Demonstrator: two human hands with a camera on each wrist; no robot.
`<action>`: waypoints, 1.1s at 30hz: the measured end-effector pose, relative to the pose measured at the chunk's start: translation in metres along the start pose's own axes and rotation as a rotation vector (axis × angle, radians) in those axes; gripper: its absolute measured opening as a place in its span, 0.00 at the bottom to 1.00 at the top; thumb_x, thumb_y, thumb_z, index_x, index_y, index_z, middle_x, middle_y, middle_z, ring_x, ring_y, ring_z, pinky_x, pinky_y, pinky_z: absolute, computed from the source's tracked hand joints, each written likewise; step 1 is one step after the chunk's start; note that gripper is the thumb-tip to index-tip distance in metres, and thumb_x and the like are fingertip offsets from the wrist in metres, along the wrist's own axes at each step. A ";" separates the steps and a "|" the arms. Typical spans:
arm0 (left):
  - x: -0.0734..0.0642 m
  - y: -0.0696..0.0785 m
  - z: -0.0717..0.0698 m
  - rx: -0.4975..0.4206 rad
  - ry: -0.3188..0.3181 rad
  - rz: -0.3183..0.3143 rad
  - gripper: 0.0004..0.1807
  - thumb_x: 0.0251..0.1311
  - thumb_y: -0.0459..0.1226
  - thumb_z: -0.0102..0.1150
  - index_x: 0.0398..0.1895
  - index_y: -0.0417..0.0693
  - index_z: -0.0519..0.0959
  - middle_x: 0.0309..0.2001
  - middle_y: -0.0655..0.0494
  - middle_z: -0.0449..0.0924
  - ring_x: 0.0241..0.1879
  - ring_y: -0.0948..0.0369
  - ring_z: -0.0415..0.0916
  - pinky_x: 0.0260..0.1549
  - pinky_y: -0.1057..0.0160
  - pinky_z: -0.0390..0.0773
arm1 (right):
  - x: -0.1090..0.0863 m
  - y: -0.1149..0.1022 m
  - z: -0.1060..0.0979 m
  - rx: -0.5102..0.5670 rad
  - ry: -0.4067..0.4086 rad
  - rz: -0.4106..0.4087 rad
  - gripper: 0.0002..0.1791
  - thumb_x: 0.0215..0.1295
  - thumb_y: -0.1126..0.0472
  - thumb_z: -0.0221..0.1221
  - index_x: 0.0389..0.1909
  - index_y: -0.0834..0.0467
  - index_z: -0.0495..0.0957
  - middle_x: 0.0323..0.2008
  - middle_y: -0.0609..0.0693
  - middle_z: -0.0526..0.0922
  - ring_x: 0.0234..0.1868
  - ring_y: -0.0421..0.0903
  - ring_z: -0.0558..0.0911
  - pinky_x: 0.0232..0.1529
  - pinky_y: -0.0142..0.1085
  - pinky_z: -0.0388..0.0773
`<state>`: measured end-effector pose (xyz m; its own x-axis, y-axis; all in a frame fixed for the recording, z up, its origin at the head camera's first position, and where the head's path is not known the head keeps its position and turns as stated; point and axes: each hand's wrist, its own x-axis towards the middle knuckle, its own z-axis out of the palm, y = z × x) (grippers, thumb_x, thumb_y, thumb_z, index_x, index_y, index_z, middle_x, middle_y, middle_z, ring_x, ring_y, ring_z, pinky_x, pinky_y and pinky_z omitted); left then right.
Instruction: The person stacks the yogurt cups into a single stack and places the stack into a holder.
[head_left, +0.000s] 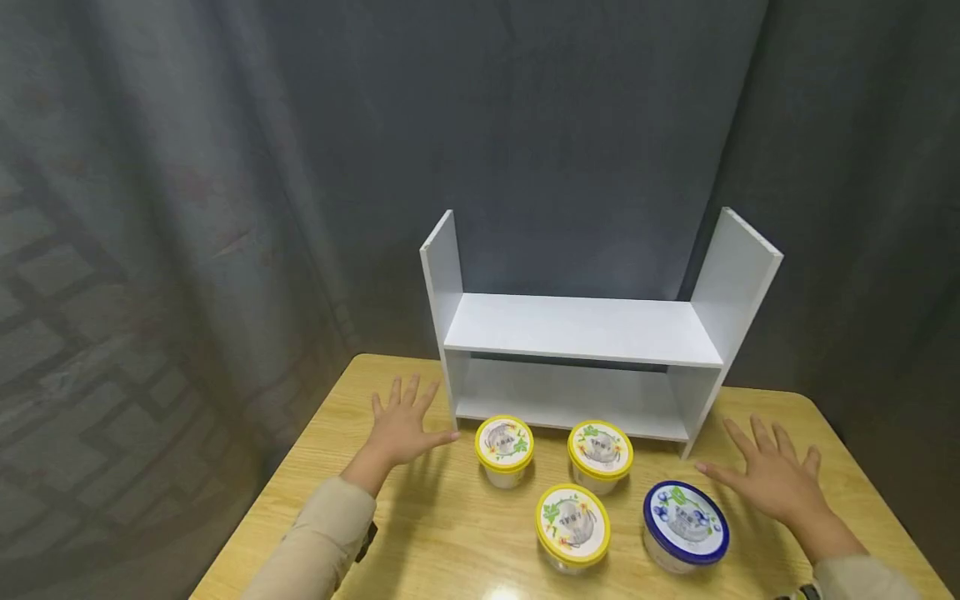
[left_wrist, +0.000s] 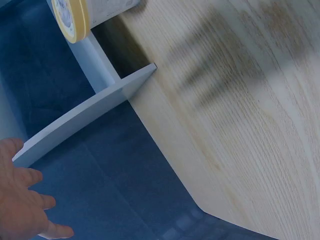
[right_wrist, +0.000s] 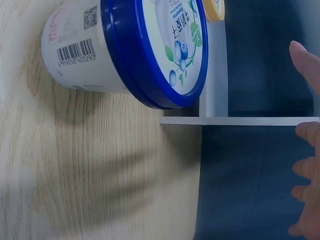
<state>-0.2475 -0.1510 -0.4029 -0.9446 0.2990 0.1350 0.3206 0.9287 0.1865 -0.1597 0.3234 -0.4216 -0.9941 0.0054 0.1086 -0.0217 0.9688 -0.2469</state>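
My left hand (head_left: 400, 429) hovers over the table left of the shelf, fingers spread and holding nothing. On the other side my right hand (head_left: 776, 475) is spread the same way, its thumb near a tub with a blue lid (head_left: 686, 522). Blueberries are printed on that lid, and the right wrist view shows a barcode on its white side (right_wrist: 75, 50). Two tubs with yellow lids stand close before the shelf, one at left (head_left: 505, 443) and one at right (head_left: 600, 449). A third yellow-lidded tub (head_left: 572, 527) stands nearer me.
A white two-level shelf (head_left: 585, 327) with tall side panels stands at the back of the wooden table (head_left: 450, 533). Dark grey curtains (head_left: 570, 142) hang behind it and at both sides. The table's left edge lies beyond my left forearm.
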 end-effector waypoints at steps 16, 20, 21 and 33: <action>0.001 0.009 0.002 0.021 -0.016 0.010 0.50 0.40 0.68 0.46 0.66 0.57 0.47 0.66 0.45 0.39 0.62 0.41 0.31 0.50 0.32 0.31 | -0.010 -0.004 0.003 0.022 -0.020 0.017 0.49 0.51 0.32 0.46 0.61 0.66 0.50 0.58 0.75 0.42 0.56 0.75 0.38 0.43 0.70 0.22; 0.002 0.011 0.006 0.009 -0.009 0.018 0.50 0.40 0.69 0.46 0.66 0.54 0.49 0.66 0.45 0.38 0.62 0.41 0.31 0.50 0.32 0.31 | -0.013 -0.008 0.005 0.036 0.002 0.012 0.49 0.51 0.33 0.46 0.61 0.67 0.50 0.58 0.75 0.43 0.57 0.74 0.38 0.43 0.70 0.23; 0.002 0.012 0.007 0.009 -0.009 0.020 0.51 0.40 0.69 0.45 0.66 0.54 0.49 0.66 0.45 0.38 0.62 0.42 0.31 0.50 0.32 0.31 | -0.014 -0.009 0.006 0.041 0.008 0.012 0.49 0.51 0.33 0.47 0.61 0.67 0.50 0.58 0.75 0.44 0.57 0.73 0.38 0.44 0.70 0.23; 0.003 0.023 0.027 -0.079 0.010 0.060 0.54 0.37 0.71 0.43 0.66 0.54 0.45 0.66 0.47 0.35 0.63 0.43 0.31 0.51 0.32 0.35 | -0.026 -0.031 0.030 0.118 0.023 -0.001 0.49 0.49 0.35 0.52 0.59 0.70 0.54 0.57 0.76 0.49 0.57 0.72 0.45 0.46 0.70 0.29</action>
<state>-0.2446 -0.1228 -0.4245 -0.9228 0.3513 0.1580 0.3818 0.8887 0.2539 -0.1361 0.2859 -0.4455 -0.9914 0.0110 0.1303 -0.0367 0.9330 -0.3579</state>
